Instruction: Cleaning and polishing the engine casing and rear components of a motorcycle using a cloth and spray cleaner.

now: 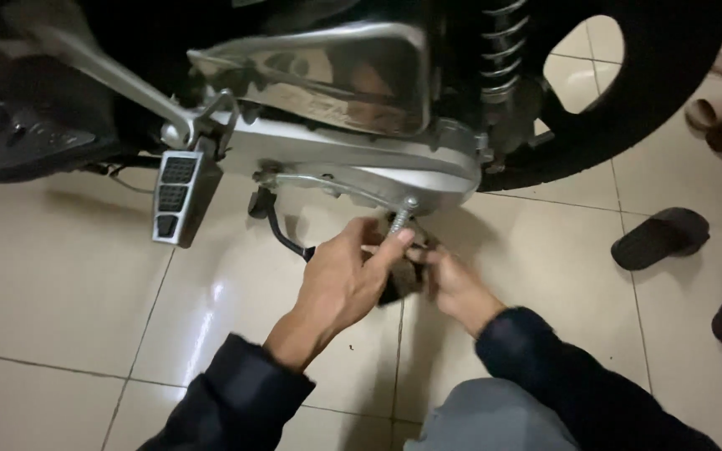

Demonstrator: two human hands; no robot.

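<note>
A scooter's silver engine case and chrome cover fill the top of the head view. Under the case runs a thin metal rod ending in a threaded bolt. My left hand pinches the lower tip of that bolt between thumb and fingers. My right hand is closed just to the right of it, touching the left fingertips beside a dark part that is mostly hidden behind both hands. A black stand leg hangs left of my hands.
A fold-out footrest sticks out at left. The rear tyre and a coil shock are at upper right. Dark slippers lie on the beige tiled floor at right. My knee is at the bottom.
</note>
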